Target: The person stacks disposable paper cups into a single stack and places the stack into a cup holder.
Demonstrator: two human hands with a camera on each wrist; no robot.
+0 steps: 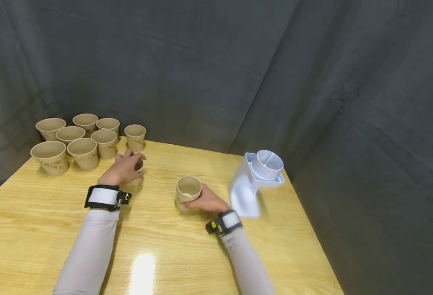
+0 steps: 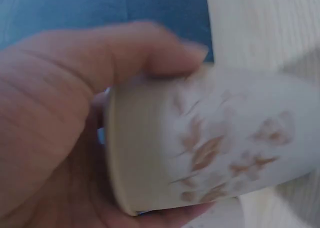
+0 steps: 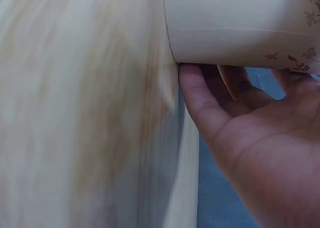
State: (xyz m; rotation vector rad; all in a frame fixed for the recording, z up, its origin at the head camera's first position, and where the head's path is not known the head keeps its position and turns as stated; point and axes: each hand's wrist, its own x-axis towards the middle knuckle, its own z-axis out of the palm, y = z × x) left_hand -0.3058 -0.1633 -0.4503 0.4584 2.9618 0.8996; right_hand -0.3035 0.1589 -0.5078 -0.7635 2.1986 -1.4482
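Note:
In the head view my left hand (image 1: 126, 169) is beside the group of cups and grips a paper cup (image 1: 139, 165) by its sides. The left wrist view shows that paper cup (image 2: 235, 138) close up, beige with brown leaf prints, the thumb along one side near the rim and fingers on the opposite side. Near the table's middle, my right hand (image 1: 210, 199) holds a short stack of nested paper cups (image 1: 188, 186), mouth up. From the right wrist, fingertips (image 3: 192, 81) lie against the stack's lower side, close to the tabletop.
Several beige paper cups (image 1: 50, 153) stand upright in a cluster at the back left, with a single paper cup (image 1: 135, 137) just right of them. A white plastic stand with a round tube (image 1: 253, 176) is right of my right hand. Dark curtains (image 1: 165, 61) border the wooden table (image 1: 157, 246).

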